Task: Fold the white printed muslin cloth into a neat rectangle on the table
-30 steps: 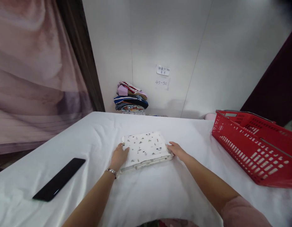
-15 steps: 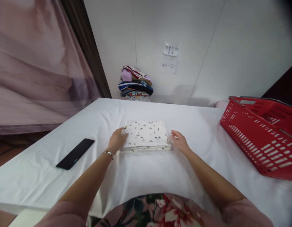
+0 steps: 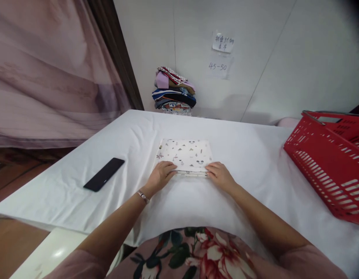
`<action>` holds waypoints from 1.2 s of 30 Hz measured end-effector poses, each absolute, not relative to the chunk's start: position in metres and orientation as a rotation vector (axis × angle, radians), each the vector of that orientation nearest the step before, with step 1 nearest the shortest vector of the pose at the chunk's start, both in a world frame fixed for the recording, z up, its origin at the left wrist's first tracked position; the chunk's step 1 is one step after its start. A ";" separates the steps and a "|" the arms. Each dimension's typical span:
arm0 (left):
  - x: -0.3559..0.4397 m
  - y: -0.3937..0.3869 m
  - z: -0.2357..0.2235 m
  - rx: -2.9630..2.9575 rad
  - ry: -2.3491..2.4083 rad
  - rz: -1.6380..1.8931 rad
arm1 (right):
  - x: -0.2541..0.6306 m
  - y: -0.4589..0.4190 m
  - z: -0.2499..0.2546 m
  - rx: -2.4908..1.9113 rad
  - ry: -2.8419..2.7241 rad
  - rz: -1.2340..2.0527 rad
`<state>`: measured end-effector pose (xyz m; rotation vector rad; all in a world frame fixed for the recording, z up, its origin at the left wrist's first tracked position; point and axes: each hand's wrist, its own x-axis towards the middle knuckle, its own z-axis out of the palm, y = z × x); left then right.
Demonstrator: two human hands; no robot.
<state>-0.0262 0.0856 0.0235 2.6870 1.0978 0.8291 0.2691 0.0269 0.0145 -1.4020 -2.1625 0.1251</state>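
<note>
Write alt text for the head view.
A person's left hand and right hand hold the near edge of a folded, patterned white cloth on a white-covered table. A flat black object lies left, a red basket right; stacked fabrics show behind.

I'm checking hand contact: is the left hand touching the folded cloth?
Touching: the head view shows the left hand with its fingers over the near edge of the folded cloth.
</note>
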 end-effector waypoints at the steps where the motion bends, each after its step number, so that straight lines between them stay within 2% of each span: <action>1: -0.026 0.086 0.024 2.670 1.102 0.817 | 0.269 0.028 0.014 -1.416 -2.161 0.115; 9: -0.014 0.085 0.031 2.567 1.148 0.714 | 0.267 0.030 0.015 -1.377 -2.082 0.090; 14: -0.014 0.083 0.031 2.530 1.142 0.772 | 0.268 0.026 0.010 -1.354 -2.154 0.055; 21: -0.022 0.081 0.015 2.695 1.045 0.851 | 0.266 0.021 0.008 -1.381 -2.197 0.074; 36: -0.028 0.083 0.006 3.027 1.036 0.676 | 0.270 0.019 -0.001 -1.283 -2.350 -0.080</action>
